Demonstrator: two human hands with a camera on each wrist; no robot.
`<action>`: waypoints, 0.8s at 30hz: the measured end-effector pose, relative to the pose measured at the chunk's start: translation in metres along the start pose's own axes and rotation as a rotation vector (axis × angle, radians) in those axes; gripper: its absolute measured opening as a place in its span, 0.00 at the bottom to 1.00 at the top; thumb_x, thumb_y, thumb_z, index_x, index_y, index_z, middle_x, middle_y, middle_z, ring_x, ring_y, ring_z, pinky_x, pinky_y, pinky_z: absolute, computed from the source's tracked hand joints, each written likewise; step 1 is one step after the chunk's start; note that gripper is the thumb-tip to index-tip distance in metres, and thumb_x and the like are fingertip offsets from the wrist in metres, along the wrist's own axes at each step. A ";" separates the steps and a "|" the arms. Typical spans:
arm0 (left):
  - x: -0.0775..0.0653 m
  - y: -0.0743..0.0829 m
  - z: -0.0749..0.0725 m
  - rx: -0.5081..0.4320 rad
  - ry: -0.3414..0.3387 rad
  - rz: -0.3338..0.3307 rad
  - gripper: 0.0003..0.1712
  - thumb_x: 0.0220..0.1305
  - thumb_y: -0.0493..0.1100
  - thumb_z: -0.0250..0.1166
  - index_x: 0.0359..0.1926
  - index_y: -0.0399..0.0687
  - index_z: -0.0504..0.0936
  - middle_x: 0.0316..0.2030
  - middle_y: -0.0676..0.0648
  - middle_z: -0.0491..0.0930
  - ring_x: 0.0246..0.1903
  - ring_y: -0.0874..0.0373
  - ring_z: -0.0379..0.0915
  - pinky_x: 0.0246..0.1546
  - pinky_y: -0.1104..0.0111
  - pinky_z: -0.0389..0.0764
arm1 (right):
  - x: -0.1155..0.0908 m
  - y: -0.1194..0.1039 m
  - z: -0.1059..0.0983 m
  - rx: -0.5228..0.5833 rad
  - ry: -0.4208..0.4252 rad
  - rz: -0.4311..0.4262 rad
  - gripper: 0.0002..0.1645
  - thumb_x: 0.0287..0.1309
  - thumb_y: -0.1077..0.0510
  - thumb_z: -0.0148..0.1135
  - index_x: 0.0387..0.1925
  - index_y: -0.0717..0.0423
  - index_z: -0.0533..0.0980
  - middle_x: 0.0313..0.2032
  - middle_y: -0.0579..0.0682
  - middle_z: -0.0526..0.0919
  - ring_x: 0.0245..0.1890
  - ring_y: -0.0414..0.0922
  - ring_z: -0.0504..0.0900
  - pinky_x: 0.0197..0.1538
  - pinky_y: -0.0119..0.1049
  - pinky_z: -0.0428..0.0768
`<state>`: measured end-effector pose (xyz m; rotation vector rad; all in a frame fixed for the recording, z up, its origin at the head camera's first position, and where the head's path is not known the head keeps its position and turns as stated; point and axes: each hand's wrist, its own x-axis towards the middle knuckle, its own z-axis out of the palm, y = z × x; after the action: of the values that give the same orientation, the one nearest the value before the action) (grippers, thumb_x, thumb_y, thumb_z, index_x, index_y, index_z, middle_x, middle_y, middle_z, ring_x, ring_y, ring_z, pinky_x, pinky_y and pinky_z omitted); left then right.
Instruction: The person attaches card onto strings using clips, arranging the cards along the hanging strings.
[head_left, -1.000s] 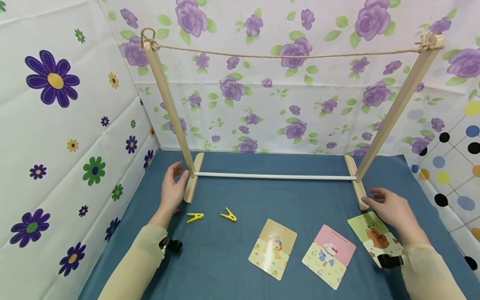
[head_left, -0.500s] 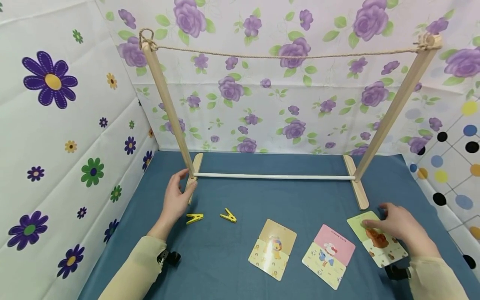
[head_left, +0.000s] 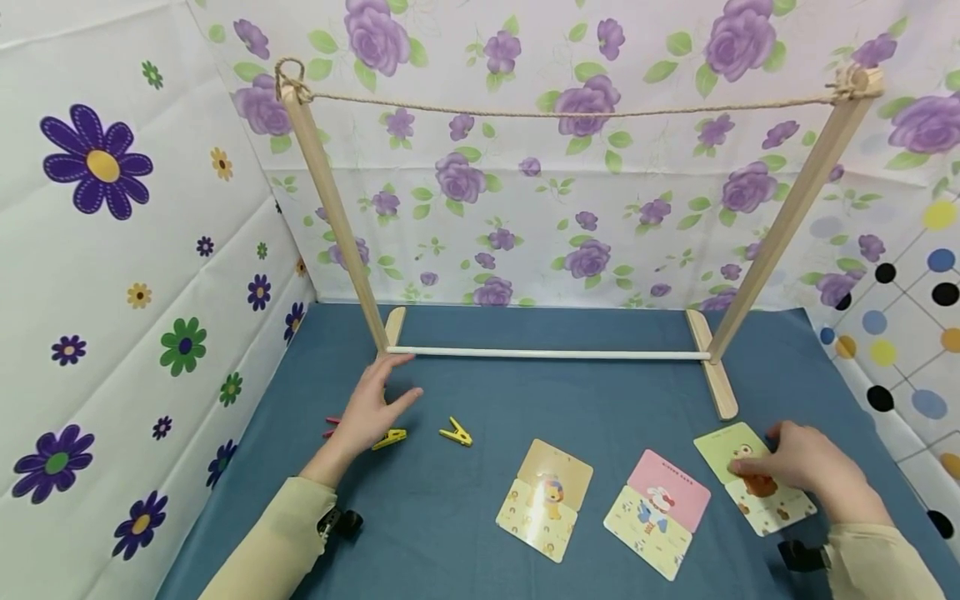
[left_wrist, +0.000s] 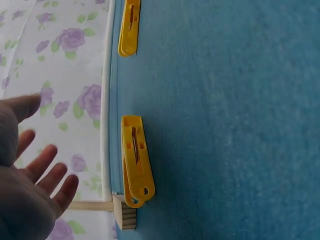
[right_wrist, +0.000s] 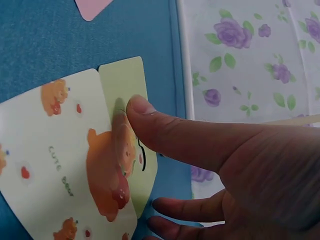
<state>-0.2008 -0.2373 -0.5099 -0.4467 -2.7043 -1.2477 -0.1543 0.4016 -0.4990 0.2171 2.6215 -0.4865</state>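
Observation:
My right hand (head_left: 810, 471) is over the green and white bear card (head_left: 772, 512) at the right. In the right wrist view its thumb lies at the bear picture, with the fingers past the card's far edge; the card (right_wrist: 50, 165) lies flat on the cloth. My left hand (head_left: 366, 414) reaches over the cloth, fingers spread and holding nothing, near the foot of the left post. Below it is a yellow clothespin (head_left: 392, 438), partly hidden, with a second yellow clothespin (head_left: 456, 432) to its right. A red clothespin (head_left: 332, 422) shows behind the wrist.
A wooden frame with a left post (head_left: 333, 217), a right post (head_left: 791, 225) and a white rod (head_left: 547, 354) stands at the back. Twine (head_left: 555, 113) runs between its tops. A tan card (head_left: 536, 467) and a pink card (head_left: 678, 487) lie on the blue cloth (head_left: 420, 533).
My left hand has moved from the left post's foot rightward and toward me, over the clothespins. The right hand has left the right foot and come over the bear card.

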 end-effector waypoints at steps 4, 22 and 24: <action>-0.002 0.003 0.006 0.058 -0.093 0.065 0.36 0.71 0.45 0.75 0.75 0.46 0.74 0.73 0.40 0.72 0.72 0.39 0.66 0.65 0.38 0.73 | -0.002 0.000 0.002 -0.003 0.000 0.005 0.72 0.45 0.21 0.79 0.58 0.85 0.68 0.44 0.74 0.79 0.41 0.62 0.79 0.43 0.61 0.82; -0.004 0.014 0.034 0.222 -0.369 0.166 0.36 0.66 0.46 0.80 0.71 0.46 0.78 0.68 0.43 0.77 0.70 0.43 0.70 0.70 0.45 0.71 | -0.006 -0.009 0.004 0.008 -0.027 0.056 0.50 0.48 0.24 0.78 0.41 0.68 0.80 0.30 0.55 0.79 0.32 0.51 0.77 0.34 0.47 0.74; -0.003 0.014 0.036 0.224 -0.394 0.169 0.36 0.65 0.46 0.80 0.71 0.47 0.78 0.68 0.42 0.77 0.70 0.43 0.70 0.70 0.46 0.71 | -0.006 -0.010 0.004 0.004 -0.023 0.057 0.50 0.49 0.24 0.79 0.41 0.69 0.80 0.30 0.55 0.79 0.32 0.51 0.78 0.34 0.46 0.74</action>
<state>-0.1930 -0.2022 -0.5239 -0.9547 -2.9949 -0.8754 -0.1493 0.3908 -0.4961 0.2845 2.5851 -0.4718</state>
